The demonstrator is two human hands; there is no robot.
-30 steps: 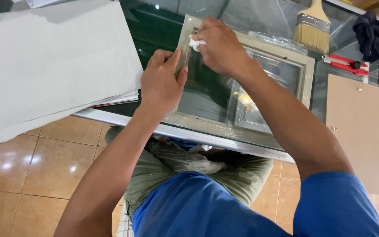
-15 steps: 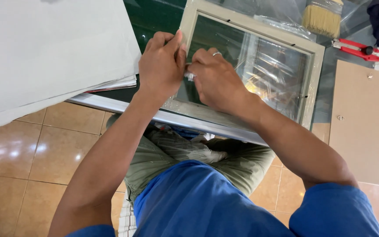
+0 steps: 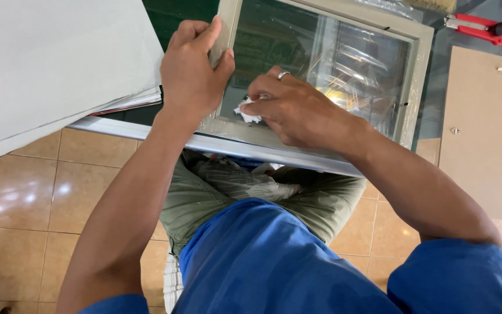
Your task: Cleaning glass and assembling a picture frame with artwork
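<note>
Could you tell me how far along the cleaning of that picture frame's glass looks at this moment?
Done: cannot tell how much glass is clean. In hand: the left hand grips the picture frame at its left edge while the right hand presses a white wad on the glass near the lower left corner. Left: the brown backing board lies apart, unfitted.

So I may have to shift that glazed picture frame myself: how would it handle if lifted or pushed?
The picture frame looks rigid, with pale mouldings around a reflective glass pane, so it is probably stiff yet fragile. It lies flat, unlikely to roll or tip. The left hand steadies its edge while the right hand presses a white wad, suggesting it slides.
</note>
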